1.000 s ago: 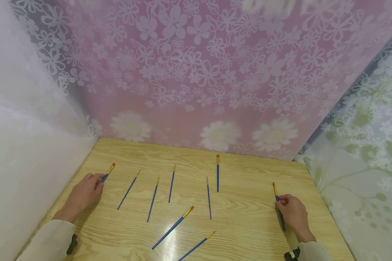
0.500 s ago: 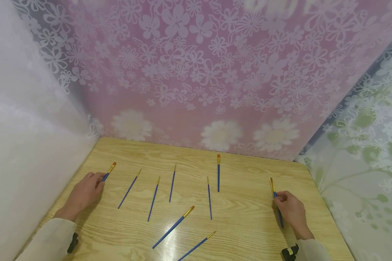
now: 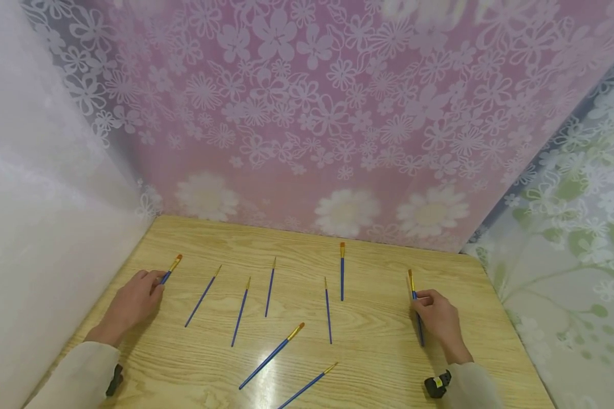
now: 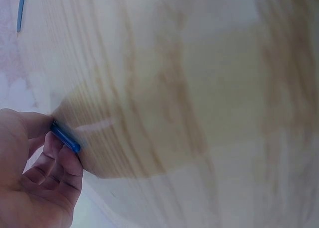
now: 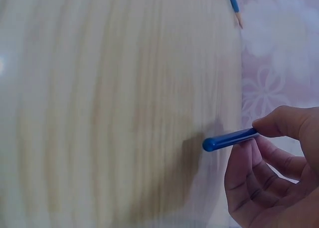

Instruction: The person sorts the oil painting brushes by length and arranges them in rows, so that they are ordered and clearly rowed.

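At the table's left side my left hand (image 3: 135, 301) pinches the handle of a paintbrush (image 3: 173, 267) with an orange tip, gold ferrule and blue handle. In the left wrist view that brush's blue handle end (image 4: 66, 137) shows between thumb and fingers. On the right, my right hand (image 3: 440, 318) holds another blue paintbrush (image 3: 419, 324) between thumb and fingertips, its bristles towards the back wall. The right wrist view shows the rounded handle end (image 5: 229, 139) jutting past the fingers, over the wood. Between the hands lie several more blue brushes, such as a thick one (image 3: 271, 356).
The wooden table (image 3: 373, 363) meets a pink flowered back wall (image 3: 286, 142). A white wall (image 3: 56, 227) borders it at left, and a flowered one (image 3: 568, 272) at right. One flat brush (image 3: 342, 271) lies near the back; a thin brush (image 3: 309, 385) lies at the front.
My right hand has moved left and slightly towards the back with its paintbrush, which now stands more upright in the view. The left hand and the lying brushes stay put.
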`<state>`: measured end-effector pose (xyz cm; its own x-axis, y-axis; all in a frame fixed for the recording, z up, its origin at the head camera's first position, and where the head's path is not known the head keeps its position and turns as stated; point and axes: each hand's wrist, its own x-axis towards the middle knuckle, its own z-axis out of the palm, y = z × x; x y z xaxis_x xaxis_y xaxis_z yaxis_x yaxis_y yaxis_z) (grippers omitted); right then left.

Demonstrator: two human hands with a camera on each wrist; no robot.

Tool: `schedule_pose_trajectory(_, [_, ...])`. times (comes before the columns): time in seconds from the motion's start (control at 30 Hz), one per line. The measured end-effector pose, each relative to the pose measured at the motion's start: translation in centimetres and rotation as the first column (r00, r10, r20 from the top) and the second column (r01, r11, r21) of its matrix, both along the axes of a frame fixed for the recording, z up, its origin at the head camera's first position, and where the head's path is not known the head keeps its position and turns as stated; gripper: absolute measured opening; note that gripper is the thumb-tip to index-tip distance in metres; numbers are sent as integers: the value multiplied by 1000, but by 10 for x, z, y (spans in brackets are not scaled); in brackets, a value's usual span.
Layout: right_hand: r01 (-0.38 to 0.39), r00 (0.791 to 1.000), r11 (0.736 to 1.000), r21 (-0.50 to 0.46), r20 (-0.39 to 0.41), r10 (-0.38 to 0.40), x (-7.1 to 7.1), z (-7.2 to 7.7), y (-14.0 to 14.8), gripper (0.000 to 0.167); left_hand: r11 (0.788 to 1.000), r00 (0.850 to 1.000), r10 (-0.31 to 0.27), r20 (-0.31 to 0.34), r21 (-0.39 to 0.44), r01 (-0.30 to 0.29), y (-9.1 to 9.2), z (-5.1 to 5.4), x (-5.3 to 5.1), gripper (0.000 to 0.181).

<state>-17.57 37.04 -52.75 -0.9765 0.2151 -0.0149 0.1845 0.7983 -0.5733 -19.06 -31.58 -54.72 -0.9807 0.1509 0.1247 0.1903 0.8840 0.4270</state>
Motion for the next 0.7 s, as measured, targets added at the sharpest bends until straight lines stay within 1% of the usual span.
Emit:
schedule_pose_trajectory(0.1, [-7,1000,1000,-11,-5,7,-4,0,-8,37,1000,1000,4,-3,-2,-4,-1,-1,0,37])
schedule_pose_trajectory(0.33, [-18,1000,998,-58,6,19,-15,1,-28,37,1000,1000,9,16,-4,-8,-1,-4,-1,38])
schedule_pose_trajectory(0.53, [-29,1000,993,-111,1,29,-26,-7,-42,37,1000,1000,6,7,-1,-6,-1,-3,-1,37])
schedule_pose_trajectory(0.7, [-25,1000,988,-152,-5,25,-33,-4,-58,34,1000,1000,12,12,-3,-12,0,-2,0,37])
